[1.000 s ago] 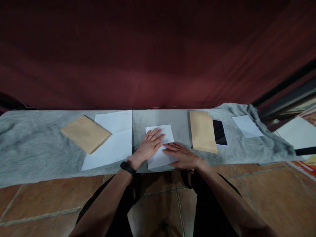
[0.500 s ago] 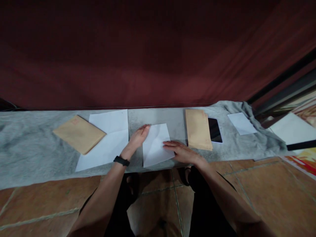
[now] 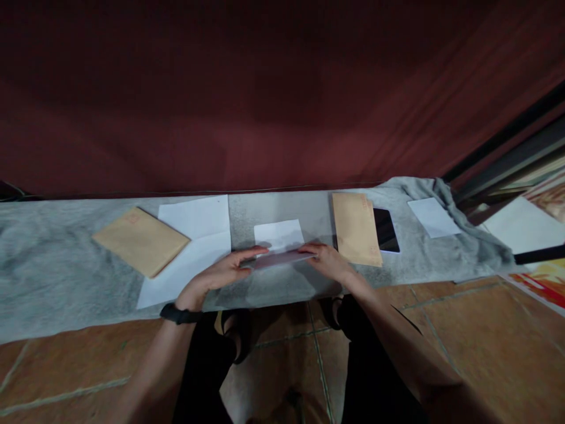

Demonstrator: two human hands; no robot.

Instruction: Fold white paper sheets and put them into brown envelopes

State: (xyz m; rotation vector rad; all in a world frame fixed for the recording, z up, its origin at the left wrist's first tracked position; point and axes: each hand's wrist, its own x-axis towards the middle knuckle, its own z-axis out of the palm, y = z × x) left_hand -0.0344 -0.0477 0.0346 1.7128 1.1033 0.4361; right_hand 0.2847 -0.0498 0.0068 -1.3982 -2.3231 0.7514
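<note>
A white sheet of paper (image 3: 279, 235) lies in the middle of the grey cloth (image 3: 53, 259), its near half lifted and folded toward the far edge. My left hand (image 3: 220, 272) pinches the left corner of the lifted flap. My right hand (image 3: 329, 262) pinches the flap's right corner. Both hands hold the flap a little above the cloth. A black band sits on my left wrist.
A brown envelope (image 3: 140, 240) rests on a larger unfolded white sheet (image 3: 194, 247) at the left. Right of my hands lie another brown envelope (image 3: 355, 228), a dark phone (image 3: 386, 229) and a small white paper (image 3: 433, 217). A dark red curtain hangs behind; tiled floor lies below.
Both hands stopped pressing flat on the folded paper. They took its near edge by the corners and lifted it up and away, toward the far edge.
</note>
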